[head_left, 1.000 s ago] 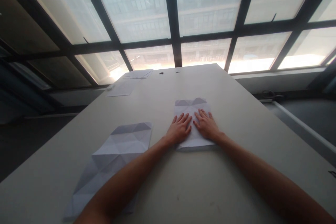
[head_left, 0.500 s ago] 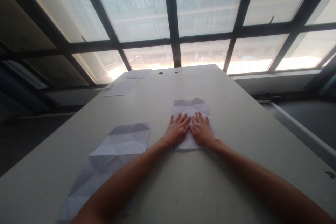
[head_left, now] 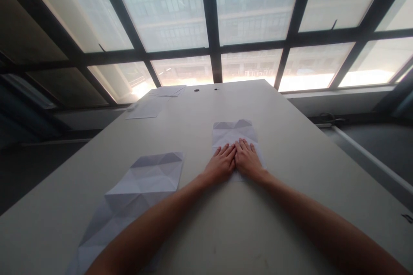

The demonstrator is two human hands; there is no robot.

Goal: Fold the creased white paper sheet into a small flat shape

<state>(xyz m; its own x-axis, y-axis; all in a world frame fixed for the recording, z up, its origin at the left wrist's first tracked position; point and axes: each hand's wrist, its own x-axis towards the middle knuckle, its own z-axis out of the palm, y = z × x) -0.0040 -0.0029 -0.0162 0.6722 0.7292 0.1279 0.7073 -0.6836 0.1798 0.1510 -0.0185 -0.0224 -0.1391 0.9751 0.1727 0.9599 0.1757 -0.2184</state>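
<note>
A creased sheet of white paper [head_left: 235, 132] lies on the table, its far edge raised in small folds. Flat on its near half rests my left hand [head_left: 222, 162], fingers stretched forward. My right hand [head_left: 248, 158] lies on the same paper with its fingers extended, and the two hands touch at the index-finger side. Neither hand grips anything; the paper beneath the palms is hidden. To the left, a larger sheet of paper with many crease lines [head_left: 145, 176] lies partly under view of my left forearm, which covers its near right part.
The white table [head_left: 200, 223] narrows toward large dark-framed windows [head_left: 180, 17]. Several flat sheets of paper [head_left: 145, 109] lie at its far left. Two small dark spots or holes show near the far edge. A white pipe [head_left: 371, 157] runs along the floor at right.
My hands have drawn together until they touch, and my left hand has shifted slightly toward me. The paper's near edge now lies flatter. The view has shifted a little.
</note>
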